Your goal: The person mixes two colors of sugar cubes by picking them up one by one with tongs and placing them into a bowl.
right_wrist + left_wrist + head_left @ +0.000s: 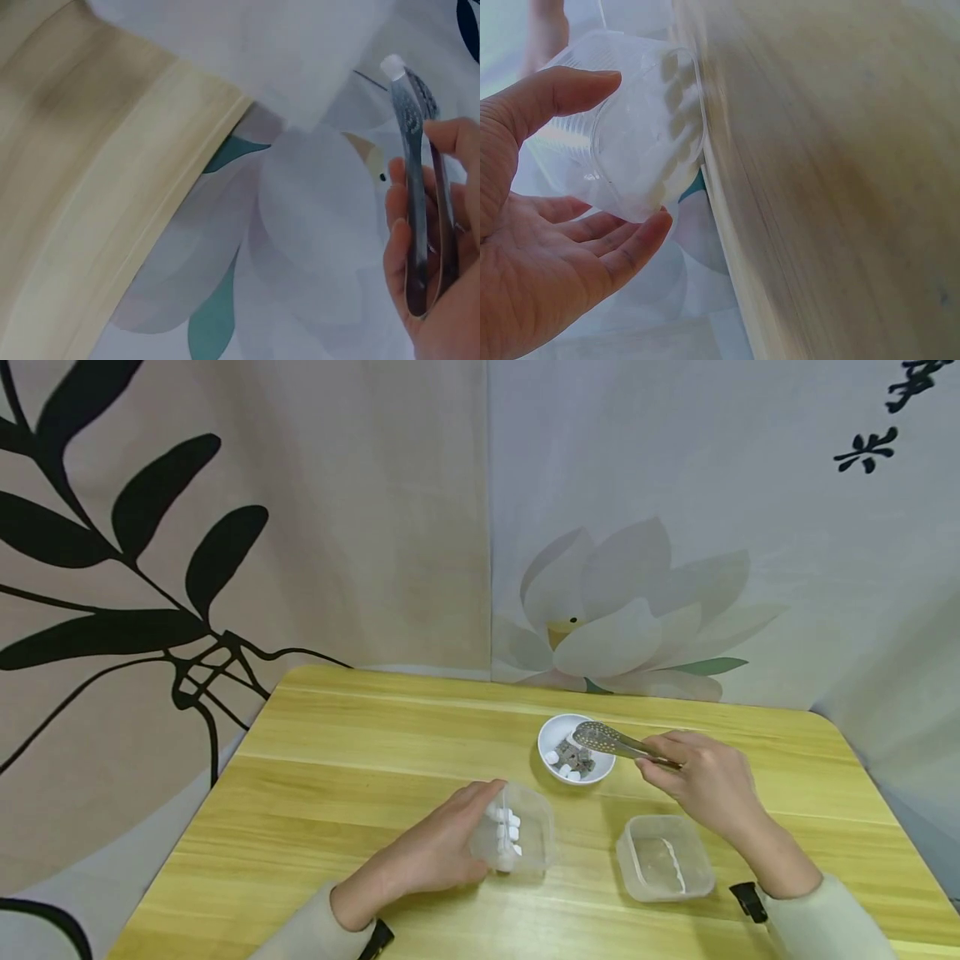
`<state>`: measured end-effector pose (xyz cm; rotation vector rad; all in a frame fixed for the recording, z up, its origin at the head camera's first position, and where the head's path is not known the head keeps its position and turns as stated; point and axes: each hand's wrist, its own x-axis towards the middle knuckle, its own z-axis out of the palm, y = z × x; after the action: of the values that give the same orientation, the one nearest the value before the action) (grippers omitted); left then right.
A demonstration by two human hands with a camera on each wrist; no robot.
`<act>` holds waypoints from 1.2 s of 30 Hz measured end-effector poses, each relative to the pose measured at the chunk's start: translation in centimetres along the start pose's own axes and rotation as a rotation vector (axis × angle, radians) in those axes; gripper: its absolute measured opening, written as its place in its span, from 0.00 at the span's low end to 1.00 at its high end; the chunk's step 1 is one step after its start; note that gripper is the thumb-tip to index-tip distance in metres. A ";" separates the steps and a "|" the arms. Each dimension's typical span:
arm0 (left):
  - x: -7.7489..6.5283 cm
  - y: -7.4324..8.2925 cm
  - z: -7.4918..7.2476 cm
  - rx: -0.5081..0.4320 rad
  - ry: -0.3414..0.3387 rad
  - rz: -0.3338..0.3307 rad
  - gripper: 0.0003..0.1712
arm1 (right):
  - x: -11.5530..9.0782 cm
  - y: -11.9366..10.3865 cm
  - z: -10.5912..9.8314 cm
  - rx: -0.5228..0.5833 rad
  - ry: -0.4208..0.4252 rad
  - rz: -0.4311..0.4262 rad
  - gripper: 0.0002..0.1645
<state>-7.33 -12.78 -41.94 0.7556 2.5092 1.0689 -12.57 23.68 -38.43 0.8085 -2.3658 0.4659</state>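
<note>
My left hand grips a clear plastic container tipped on its side, thumb and fingers around its walls. Small white pieces lie along its lower side, blurred through the plastic in the left wrist view. My right hand holds perforated metal tongs over a white bowl. A white piece is between the tong tips in the right wrist view. Inside the bowl are speckled grey chunks and several white pieces.
A second clear plastic container stands upright on the wooden table, in front of the right hand. Printed curtains hang behind the table's far edge. A black strap is on the right wrist.
</note>
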 end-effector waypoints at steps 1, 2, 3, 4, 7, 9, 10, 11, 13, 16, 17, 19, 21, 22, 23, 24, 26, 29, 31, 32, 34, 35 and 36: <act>0.0 0.0 0.0 0.003 0.001 0.004 0.60 | -0.1 0.1 0.0 -0.005 -0.007 0.017 0.14; 0.0 0.0 0.0 0.004 0.002 0.006 0.60 | -0.2 0.2 -0.1 -0.012 -0.014 0.031 0.12; 0.0 0.0 0.0 0.004 0.003 0.008 0.60 | -0.3 0.3 -0.1 -0.016 -0.020 0.046 0.11; 0.0 0.0 0.0 0.004 0.002 0.007 0.60 | -0.4 0.3 -0.2 -0.022 -0.027 0.059 0.11; 0.0 0.0 0.0 0.007 -0.001 0.000 0.60 | -0.5 0.3 -0.3 -0.029 -0.036 0.077 0.11; 0.0 0.0 0.1 0.007 -0.004 -0.007 0.60 | -0.6 0.3 -0.3 -0.034 -0.039 0.088 0.12; 0.0 0.0 0.1 0.007 -0.005 -0.010 0.60 | -0.6 0.2 -0.3 -0.038 -0.040 0.089 0.12; 0.0 0.0 0.1 0.008 -0.007 -0.013 0.60 | -0.6 0.2 -0.4 -0.039 -0.040 0.090 0.12; 0.0 0.0 0.1 0.010 -0.009 -0.015 0.61 | -0.6 0.0 -0.4 -0.038 -0.043 0.101 0.12; 0.0 0.0 0.1 0.008 -0.010 -0.016 0.61 | -0.6 -0.5 -0.5 -0.034 -0.048 0.115 0.12; 0.1 0.0 0.1 0.009 -0.009 -0.016 0.61 | -0.5 -0.7 -0.6 -0.031 -0.048 0.119 0.12; 0.1 0.0 0.1 0.006 -0.010 -0.018 0.61 | -0.5 -1.0 -0.6 -0.024 -0.051 0.117 0.11; 0.1 0.1 0.0 0.002 -0.012 -0.022 0.61 | -0.4 -1.4 -0.5 -0.016 -0.043 0.100 0.10; 0.0 0.1 0.0 0.002 -0.012 -0.023 0.61 | -0.4 -1.5 -0.5 -0.011 -0.036 0.088 0.10; 0.0 0.1 0.0 0.001 -0.013 -0.025 0.61 | -0.4 -1.7 -0.5 -0.001 -0.031 0.074 0.10; 0.0 0.1 0.0 0.000 -0.012 -0.028 0.61 | -0.4 -1.9 -0.4 0.008 -0.025 0.058 0.10; 0.0 0.1 0.0 -0.002 -0.012 -0.031 0.61 | -0.5 -2.2 -0.2 0.030 -0.010 0.028 0.12; 0.0 0.0 0.1 -0.002 -0.009 -0.031 0.61 | -0.5 -2.8 0.1 0.060 0.003 -0.022 0.13; 0.0 0.0 0.1 -0.004 -0.009 -0.028 0.61 | -0.6 -3.3 0.4 0.077 0.006 -0.050 0.13; 0.0 0.0 0.1 -0.002 -0.010 -0.026 0.61 | -0.6 -3.6 0.5 0.086 0.004 -0.063 0.13; 0.0 0.0 0.1 0.001 -0.009 -0.025 0.62 | -0.6 -4.2 0.7 0.105 -0.003 -0.087 0.13; 0.0 0.0 0.1 0.003 -0.010 -0.026 0.62 | -0.6 -4.5 0.9 0.111 -0.008 -0.098 0.14; 0.0 0.0 0.1 0.004 -0.011 -0.027 0.62 | -0.6 -4.8 1.0 0.117 -0.015 -0.108 0.14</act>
<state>-7.33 -12.76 -42.02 0.7252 2.5059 1.0479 -9.49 19.82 -38.96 0.9913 -2.3116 0.5581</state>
